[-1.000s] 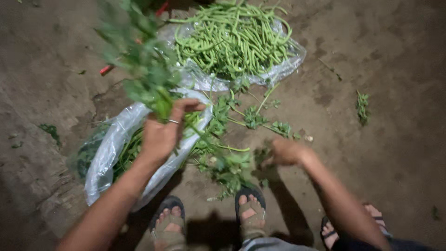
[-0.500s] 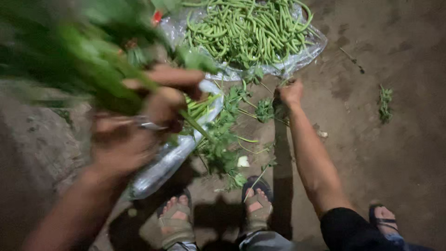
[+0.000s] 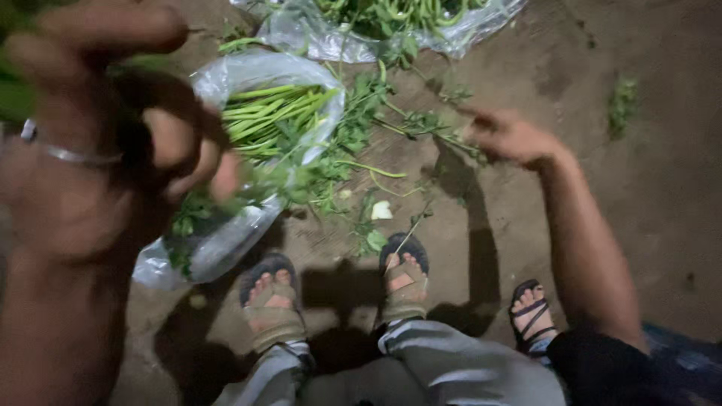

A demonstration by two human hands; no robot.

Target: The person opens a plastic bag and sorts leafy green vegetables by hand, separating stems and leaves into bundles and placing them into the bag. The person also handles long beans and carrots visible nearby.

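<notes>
Left hand (image 3: 83, 173) has risen close to the lens since a moment ago, blurred, grip curled closed. The leafy bunch (image 3: 13, 98) is now only a green smear at the left edge. Right hand: cannot tell it apart. A clear bag (image 3: 248, 68) of stalks lies on the dirt floor (image 3: 639, 195). A co-worker's hand (image 3: 511, 139) has shifted onto loose stems (image 3: 421, 124).

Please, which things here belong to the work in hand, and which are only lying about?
In use: leafy stems, which a co-worker's hand reaches for; green stalks in the clear bag.
Lying about: green beans on plastic sheet; white scrap; small green clump, far right.
</notes>
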